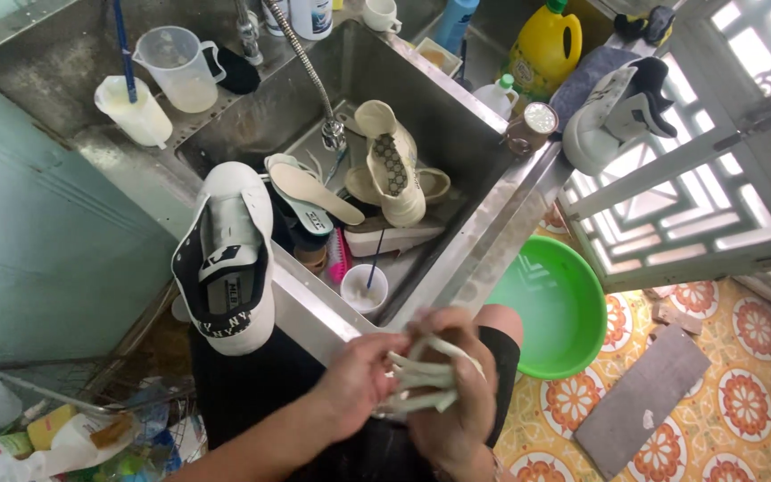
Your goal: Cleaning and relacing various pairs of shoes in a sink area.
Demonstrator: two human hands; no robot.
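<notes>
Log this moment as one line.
left hand: gripping white shoelaces | right hand: gripping shoelaces | location: over sink edge

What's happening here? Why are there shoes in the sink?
A person is standing at a metal sink with both hands together, the left hand and right hand bunching up whitish shoelaces. A black-and-white sneaker rests on the sink's edge, and a beige shoe stands inside the sink with loose insoles. Another sneaker lies by the window, and a green basin sits on the floor.
</notes>
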